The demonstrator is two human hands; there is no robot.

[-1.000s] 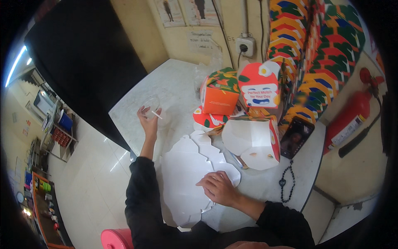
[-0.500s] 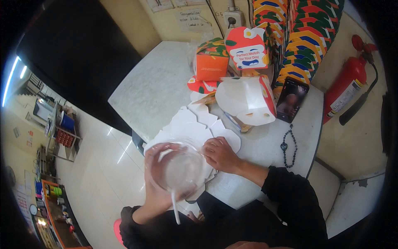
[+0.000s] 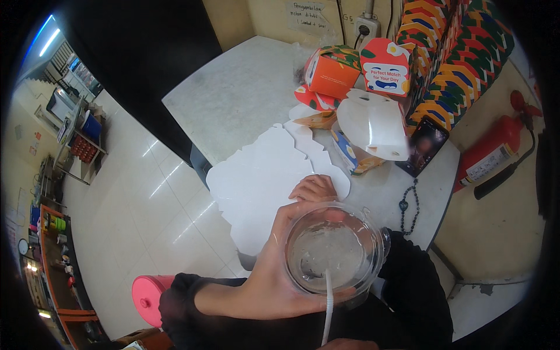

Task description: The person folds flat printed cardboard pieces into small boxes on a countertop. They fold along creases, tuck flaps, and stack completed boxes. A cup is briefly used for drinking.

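Note:
A clear plastic cup (image 3: 309,248) with a wide rim and cloudy, colourless contents is gripped by my left hand (image 3: 271,274), fingers wrapped round its side. A white straw (image 3: 329,306) sticks out of it toward my body. My right hand (image 3: 315,188) lies on the right part of a pile of flat white cardboard box blanks (image 3: 256,181), fingers loosely bent and holding nothing visible. The cup hides my right wrist and part of the forearm. Beyond the right hand, a part-folded box (image 3: 371,122) shows its white inside.
On the grey table (image 3: 216,87), an orange box (image 3: 335,76) and a red box (image 3: 386,70) stand behind. Stacked colourful box blanks (image 3: 461,76) fill the back right. A phone (image 3: 427,146) and black beads (image 3: 403,205) lie right, near a fire extinguisher (image 3: 493,149). A pink lidded bin (image 3: 149,300) stands lower left.
My left hand has brought the cup rightward and closer to my body, in front of my right forearm. My right hand stays on the cardboard blanks. The whole view has shifted.

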